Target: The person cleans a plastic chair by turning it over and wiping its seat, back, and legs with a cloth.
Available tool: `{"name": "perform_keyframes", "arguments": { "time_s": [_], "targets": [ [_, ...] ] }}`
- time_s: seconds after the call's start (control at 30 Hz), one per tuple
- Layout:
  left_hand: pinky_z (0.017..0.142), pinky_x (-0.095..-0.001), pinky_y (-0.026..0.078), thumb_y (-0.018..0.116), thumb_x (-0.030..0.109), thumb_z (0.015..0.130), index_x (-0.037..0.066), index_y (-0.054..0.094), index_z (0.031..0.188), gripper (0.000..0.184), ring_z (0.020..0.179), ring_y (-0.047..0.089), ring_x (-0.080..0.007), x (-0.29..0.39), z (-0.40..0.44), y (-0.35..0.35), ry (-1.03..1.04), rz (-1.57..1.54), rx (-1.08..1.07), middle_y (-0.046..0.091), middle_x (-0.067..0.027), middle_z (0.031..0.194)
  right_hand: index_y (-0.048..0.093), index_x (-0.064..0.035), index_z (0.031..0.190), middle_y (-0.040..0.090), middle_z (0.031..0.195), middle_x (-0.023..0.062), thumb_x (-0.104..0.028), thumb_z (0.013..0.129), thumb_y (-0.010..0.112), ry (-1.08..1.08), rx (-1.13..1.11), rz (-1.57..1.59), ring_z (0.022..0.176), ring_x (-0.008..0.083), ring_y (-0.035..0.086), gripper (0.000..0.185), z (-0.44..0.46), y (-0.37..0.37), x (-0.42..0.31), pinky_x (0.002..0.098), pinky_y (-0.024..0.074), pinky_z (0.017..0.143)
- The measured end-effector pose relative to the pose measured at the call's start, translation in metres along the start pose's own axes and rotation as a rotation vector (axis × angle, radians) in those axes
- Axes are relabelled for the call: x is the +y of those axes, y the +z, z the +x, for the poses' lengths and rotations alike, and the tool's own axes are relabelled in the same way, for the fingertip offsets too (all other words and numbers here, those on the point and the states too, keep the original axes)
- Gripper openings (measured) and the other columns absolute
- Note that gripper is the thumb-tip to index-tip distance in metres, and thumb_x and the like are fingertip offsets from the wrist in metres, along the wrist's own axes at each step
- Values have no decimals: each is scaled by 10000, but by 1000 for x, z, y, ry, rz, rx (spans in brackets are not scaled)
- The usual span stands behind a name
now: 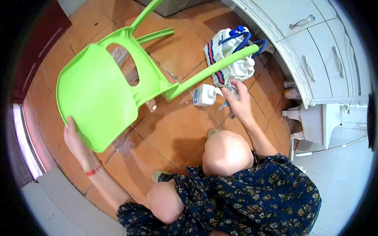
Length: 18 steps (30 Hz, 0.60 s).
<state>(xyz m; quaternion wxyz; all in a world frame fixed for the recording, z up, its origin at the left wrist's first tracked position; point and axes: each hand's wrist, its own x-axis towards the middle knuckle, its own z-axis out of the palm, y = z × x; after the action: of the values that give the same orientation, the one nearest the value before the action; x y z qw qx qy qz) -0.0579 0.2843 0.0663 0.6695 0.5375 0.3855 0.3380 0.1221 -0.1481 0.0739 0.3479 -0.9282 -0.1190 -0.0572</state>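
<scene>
A bright green plastic chair (94, 94) is tipped over above the tiled floor, its backrest toward me and its legs pointing away. My left hand (76, 141) grips the lower left edge of the backrest, thumb on top and the other fingers mostly hidden beneath. In my right hand (241, 103) is a crumpled grey-and-blue piece (231, 91); whether it is cloth or a wrapper I cannot tell. Just left of that hand stands a white pump bottle (204, 95) with a blue label. One chair leg reaches over a woven bag (214, 59) beyond the bottle.
The bag has blue handles and holds several white bottles (242, 67). White cabinets (315, 51) line the right side, with a white basin-like piece (315, 122) below. Clear plastic scraps (151, 105) lie on the orange tile floor (165, 137). A dark red panel (35, 43) stands at left.
</scene>
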Motion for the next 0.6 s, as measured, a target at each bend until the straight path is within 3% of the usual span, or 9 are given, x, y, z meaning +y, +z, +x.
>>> {"name": "perform_keyframes", "arguments": {
  "time_s": [0.03,0.17,0.27,0.4,0.47,0.6],
  "targets": [
    [729,-306,518,497,262,977,-63,551,1115,356,846,632,-182,5,-18,2,-2,12,66,628,-119,1018,544,-27,1202,541,1069,208,-220,840,642,-138,38,-74,960,337,553,422,3,9,9,406,452,859],
    [752,-319,514,467,234,986,-71,539,1139,349,869,630,-196,8,-75,11,15,-85,205,627,-127,1028,529,-95,1271,563,1109,203,-188,880,531,-89,-91,-147,984,391,564,401,9,28,16,438,465,860],
    [748,-319,511,442,236,998,-66,540,1126,343,855,625,-192,-3,-98,22,68,-57,285,627,-126,1010,543,-110,1272,580,1069,180,-174,900,521,-163,-103,-403,953,358,588,378,6,28,10,423,486,813],
    [750,-302,488,411,251,1014,-29,499,1167,331,866,589,-164,-11,-121,53,122,-171,446,600,-106,1034,597,-134,1181,588,1018,176,-286,940,488,-140,-96,-508,873,372,607,305,1,32,6,460,504,737],
    [816,-316,466,403,267,1015,-22,439,1235,365,942,563,-172,-22,-124,49,120,-209,405,569,-116,1099,618,-132,1114,586,996,170,-329,966,446,-171,-93,-532,838,387,607,300,4,34,16,468,505,706],
    [872,-338,466,348,249,1018,-20,387,1292,386,1038,552,-200,-33,-125,61,55,-311,353,524,-143,1179,608,-107,1066,575,982,181,-294,988,383,-238,-87,-499,870,387,582,303,2,42,26,471,490,712]
  ]
}}
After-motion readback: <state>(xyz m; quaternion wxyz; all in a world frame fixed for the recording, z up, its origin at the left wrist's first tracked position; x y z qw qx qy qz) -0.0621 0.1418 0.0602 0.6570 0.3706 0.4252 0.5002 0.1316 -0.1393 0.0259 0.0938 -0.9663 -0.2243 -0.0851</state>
